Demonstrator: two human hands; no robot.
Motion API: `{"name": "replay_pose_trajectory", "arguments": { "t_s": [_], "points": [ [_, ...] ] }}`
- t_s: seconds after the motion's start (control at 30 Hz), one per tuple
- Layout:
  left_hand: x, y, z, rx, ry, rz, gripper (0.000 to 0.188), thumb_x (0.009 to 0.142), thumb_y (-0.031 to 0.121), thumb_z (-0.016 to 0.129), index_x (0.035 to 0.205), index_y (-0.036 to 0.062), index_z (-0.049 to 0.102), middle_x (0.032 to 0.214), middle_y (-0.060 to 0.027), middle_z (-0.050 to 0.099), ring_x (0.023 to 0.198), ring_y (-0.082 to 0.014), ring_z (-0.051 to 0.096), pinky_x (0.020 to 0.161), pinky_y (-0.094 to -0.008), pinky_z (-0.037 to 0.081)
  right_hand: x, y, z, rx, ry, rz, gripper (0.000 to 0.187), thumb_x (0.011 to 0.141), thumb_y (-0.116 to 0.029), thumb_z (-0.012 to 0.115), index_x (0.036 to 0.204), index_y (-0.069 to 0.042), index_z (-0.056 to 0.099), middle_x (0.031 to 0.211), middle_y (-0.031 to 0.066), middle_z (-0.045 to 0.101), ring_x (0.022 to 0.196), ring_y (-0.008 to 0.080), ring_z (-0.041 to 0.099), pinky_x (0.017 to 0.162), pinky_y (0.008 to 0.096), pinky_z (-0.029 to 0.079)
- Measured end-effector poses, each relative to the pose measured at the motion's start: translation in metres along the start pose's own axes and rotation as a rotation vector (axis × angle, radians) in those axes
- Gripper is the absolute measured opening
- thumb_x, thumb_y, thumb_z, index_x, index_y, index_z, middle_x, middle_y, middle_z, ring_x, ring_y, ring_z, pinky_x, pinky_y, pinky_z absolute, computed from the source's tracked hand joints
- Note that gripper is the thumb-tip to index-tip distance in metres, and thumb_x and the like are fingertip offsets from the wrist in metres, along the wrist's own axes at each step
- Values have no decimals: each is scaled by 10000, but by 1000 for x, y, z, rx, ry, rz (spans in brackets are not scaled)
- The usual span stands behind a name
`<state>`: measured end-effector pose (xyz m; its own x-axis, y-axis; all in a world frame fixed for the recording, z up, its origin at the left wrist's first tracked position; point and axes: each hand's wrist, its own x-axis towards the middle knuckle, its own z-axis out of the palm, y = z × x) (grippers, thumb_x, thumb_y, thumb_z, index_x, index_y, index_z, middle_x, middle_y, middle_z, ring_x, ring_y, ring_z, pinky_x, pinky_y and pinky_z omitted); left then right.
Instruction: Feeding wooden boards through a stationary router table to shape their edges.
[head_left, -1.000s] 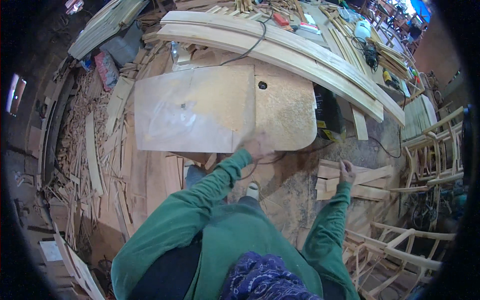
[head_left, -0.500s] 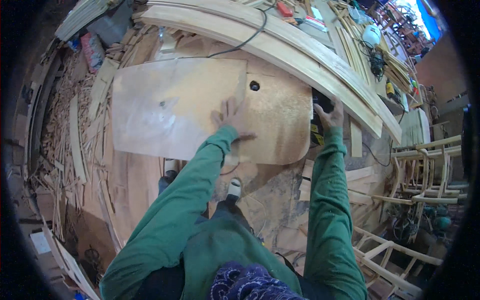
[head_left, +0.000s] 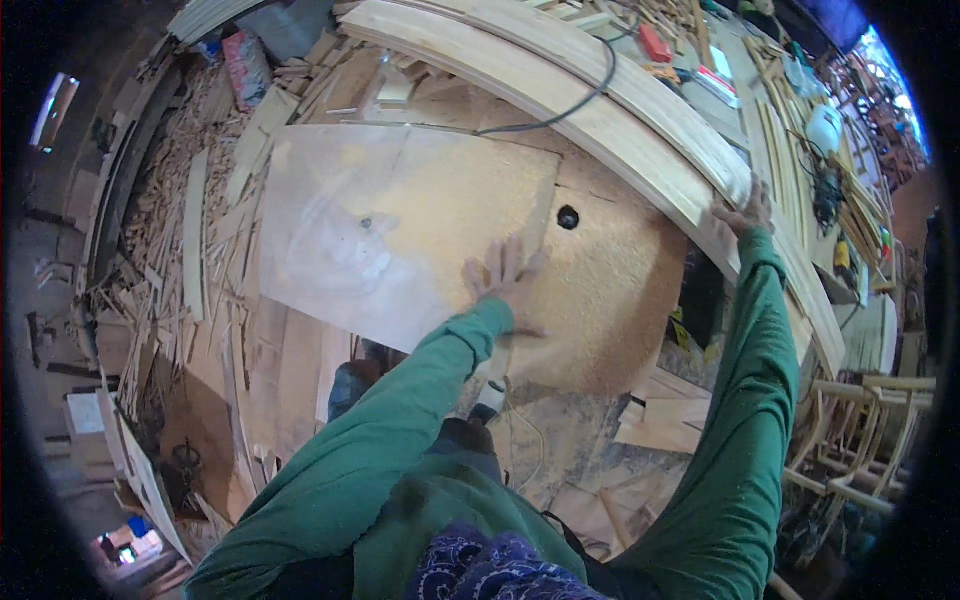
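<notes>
A broad, flat plywood board with rounded edges lies before me. Its left part is whitish, and its right part is coated in sawdust. My left hand presses on the board near a seam, fingers spread and palm down. Close to it, a dark round hole opens in the board, with a dark piece inside. Along the board's far right side runs a stack of long pale wooden planks. My right hand grips a plank there, thumb and fingers apart across its edge.
A black cable loops over the planks. Wood scraps are heaped at the left. A dark object with yellow labels sits under the right side of the board. Wooden chair frames stand at the right, and offcuts lie on the floor.
My right hand has moved up and right, from beside the board's right edge onto the planks. My left hand remains flat on the board. The whole view has shifted.
</notes>
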<state>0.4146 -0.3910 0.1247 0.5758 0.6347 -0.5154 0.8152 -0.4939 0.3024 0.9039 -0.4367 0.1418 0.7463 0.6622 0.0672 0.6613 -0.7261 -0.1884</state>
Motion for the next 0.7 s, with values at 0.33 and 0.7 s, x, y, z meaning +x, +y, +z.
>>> {"name": "replay_pose_trajectory", "arguments": {
  "t_s": [0.33,0.7],
  "points": [
    [9,-1,-1,51,-76,5,1417,534,692,839,1588,324,-33,1627,-201,-190,1476,-461,-203,1040,-801,-15,64,25,13,-58,-122,-106,1269,533,-505,917,1564,-253,220,1601,73,270,1467,356,235,1144,640,243],
    [10,-4,4,7,-87,9,1429,521,673,857,1587,331,-30,1628,-197,-187,1469,-474,-207,1022,-815,-14,6,-4,-19,-202,-197,-175,1231,523,-451,906,1554,-240,267,1455,149,425,1327,380,397,1103,544,348]
  ]
}}
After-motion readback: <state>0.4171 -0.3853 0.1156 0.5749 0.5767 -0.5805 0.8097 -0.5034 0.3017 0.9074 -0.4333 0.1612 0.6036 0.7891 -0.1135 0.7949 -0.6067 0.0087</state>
